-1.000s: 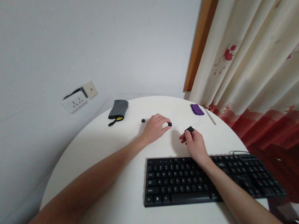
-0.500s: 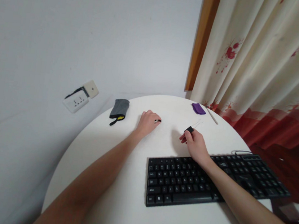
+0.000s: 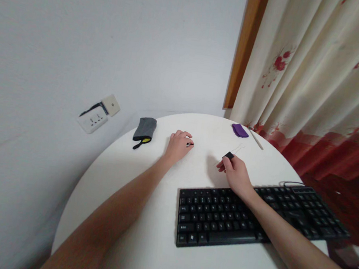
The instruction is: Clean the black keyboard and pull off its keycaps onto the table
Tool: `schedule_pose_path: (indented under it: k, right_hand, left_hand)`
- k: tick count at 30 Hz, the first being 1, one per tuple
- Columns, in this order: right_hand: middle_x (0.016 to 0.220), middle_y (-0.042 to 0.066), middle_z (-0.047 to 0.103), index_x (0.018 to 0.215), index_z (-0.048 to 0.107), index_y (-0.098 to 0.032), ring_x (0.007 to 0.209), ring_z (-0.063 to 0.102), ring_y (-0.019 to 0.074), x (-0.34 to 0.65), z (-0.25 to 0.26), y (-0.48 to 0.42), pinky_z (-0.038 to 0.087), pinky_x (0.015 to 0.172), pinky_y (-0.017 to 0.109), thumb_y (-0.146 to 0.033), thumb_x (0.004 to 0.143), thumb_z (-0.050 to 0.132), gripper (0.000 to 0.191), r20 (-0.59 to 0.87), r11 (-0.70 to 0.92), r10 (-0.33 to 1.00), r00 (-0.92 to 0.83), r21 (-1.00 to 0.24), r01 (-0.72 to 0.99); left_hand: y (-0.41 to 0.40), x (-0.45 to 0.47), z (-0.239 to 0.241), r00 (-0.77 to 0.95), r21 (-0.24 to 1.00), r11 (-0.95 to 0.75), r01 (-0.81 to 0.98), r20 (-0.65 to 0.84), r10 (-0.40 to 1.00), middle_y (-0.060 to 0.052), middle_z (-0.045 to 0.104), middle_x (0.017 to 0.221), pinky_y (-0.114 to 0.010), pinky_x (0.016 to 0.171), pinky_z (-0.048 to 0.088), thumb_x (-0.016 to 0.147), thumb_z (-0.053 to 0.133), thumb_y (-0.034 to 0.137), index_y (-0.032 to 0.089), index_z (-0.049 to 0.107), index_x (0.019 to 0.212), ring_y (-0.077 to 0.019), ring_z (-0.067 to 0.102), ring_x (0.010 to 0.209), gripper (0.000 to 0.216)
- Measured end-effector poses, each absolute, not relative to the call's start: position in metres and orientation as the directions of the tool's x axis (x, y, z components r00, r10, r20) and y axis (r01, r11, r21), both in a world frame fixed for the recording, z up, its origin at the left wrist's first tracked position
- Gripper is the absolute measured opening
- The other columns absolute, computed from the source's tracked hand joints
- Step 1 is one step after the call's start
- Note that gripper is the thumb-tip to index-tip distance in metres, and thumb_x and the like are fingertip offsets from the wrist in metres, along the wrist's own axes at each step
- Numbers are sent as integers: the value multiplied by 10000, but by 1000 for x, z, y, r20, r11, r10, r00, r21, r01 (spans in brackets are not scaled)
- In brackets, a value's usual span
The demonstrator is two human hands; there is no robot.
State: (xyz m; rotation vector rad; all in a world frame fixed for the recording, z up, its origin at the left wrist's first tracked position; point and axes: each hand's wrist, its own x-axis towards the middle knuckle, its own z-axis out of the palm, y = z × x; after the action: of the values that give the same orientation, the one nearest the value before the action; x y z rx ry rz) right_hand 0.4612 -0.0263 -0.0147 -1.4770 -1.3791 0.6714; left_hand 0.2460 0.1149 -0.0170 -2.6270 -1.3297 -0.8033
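My right hand [image 3: 236, 171] is closed on a black binder clip [image 3: 228, 155], held just above the table beyond the keyboard. Thin wire handles stick out from the clip toward the upper right and lower left. Resting on the table to the left, my left hand [image 3: 179, 146] has its thumb and forefinger closed on a small black and silver piece [image 3: 190, 144]. Most of that piece is hidden by the fingers, so its kind does not show. Under my right wrist lies a black keyboard [image 3: 215, 219].
A grey cloth pouch [image 3: 146, 128] with yellow lining lies left of my left hand on the round white table [image 3: 148, 253]. At the far right edge are a folded purple cloth [image 3: 240, 130] and a thin pale stick [image 3: 256, 139]. A wall socket [image 3: 92, 119] is at left.
Both hands keep their places and their grips. The fingers of my left hand have shifted slightly, and the whole view has moved a little.
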Motion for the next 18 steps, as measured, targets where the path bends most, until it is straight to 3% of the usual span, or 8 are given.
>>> schedule_pose_path:
  k: [8, 13, 18]
  right_hand:
    - [721, 72, 695, 737, 623, -167, 650, 644, 180, 461, -15, -26, 485, 652, 307, -331, 923, 425, 318, 208, 115, 957, 204, -912, 394]
    - [716, 71, 697, 737, 627, -167, 649, 642, 181, 462, -16, -25, 485, 651, 307, -327, 917, 436, 308, 217, 124, 955, 201, -910, 396]
    - [712, 74, 694, 734, 623, -164, 639, 640, 182, 461, -16, -25, 488, 648, 312, -339, 912, 445, 306, 209, 116, 956, 205, -913, 390]
  left_hand:
    - [111, 251, -19, 403, 172, -538, 826, 488, 774, -42, 665, 1148, -432, 876, 396, 850, 665, 236, 262, 742, 886, -282, 506, 1095, 89]
    - [108, 252, -20, 348, 198, -508, 839, 522, 779, -71, 621, 1225, -437, 922, 373, 812, 697, 260, 271, 622, 1195, -303, 479, 1149, 390]
    - [108, 254, -22, 323, 198, -480, 854, 522, 790, -87, 594, 1255, -457, 943, 344, 813, 696, 306, 278, 585, 1249, -320, 455, 1170, 451]
